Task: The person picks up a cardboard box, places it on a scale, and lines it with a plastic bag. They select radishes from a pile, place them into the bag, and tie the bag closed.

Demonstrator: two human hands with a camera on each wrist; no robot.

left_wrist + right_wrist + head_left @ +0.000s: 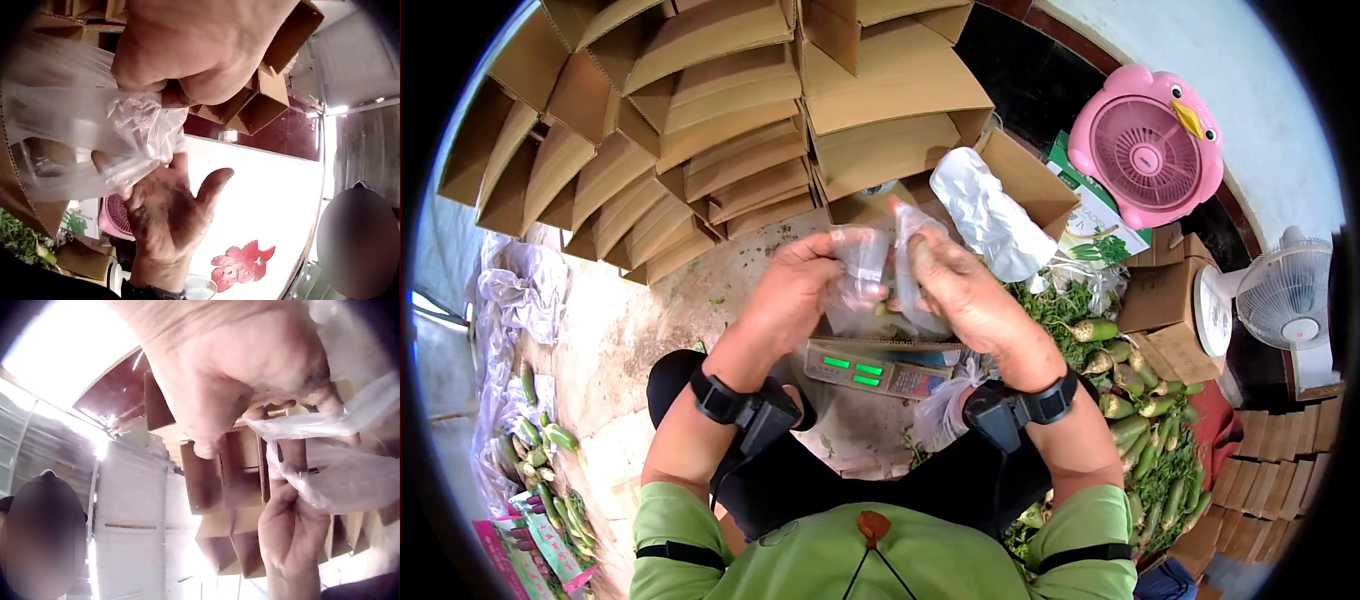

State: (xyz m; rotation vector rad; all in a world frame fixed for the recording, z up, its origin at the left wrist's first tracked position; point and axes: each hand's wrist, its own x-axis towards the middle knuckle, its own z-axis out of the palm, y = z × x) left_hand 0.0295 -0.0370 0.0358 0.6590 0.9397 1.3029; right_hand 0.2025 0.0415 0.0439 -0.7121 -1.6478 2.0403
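In the head view my left hand (pixel 808 285) pinches the edge of a clear plastic bag (pixel 862 262); its curled fingers show in the left wrist view. My right hand (pixel 965 290) touches the other side of the bag mouth. Its palm is spread in the left wrist view, the thumb (pixel 215 185) sticking out free, and the fingers lie partly behind the film. The bag mouth gapes between both hands in the right wrist view. Below the hands stands a digital scale (pixel 855 376) with green lit displays, its platform largely hidden by the bag and a cardboard edge.
Stacked cardboard boxes (pixel 730 110) fill the far side. A white plastic bundle (pixel 992 215) lies over an open box. Green radishes (pixel 1140 405) with leaves pile up at right, near a pink fan (pixel 1145 150) and a white fan (pixel 1285 290). More vegetables (pixel 530 445) lie at left.
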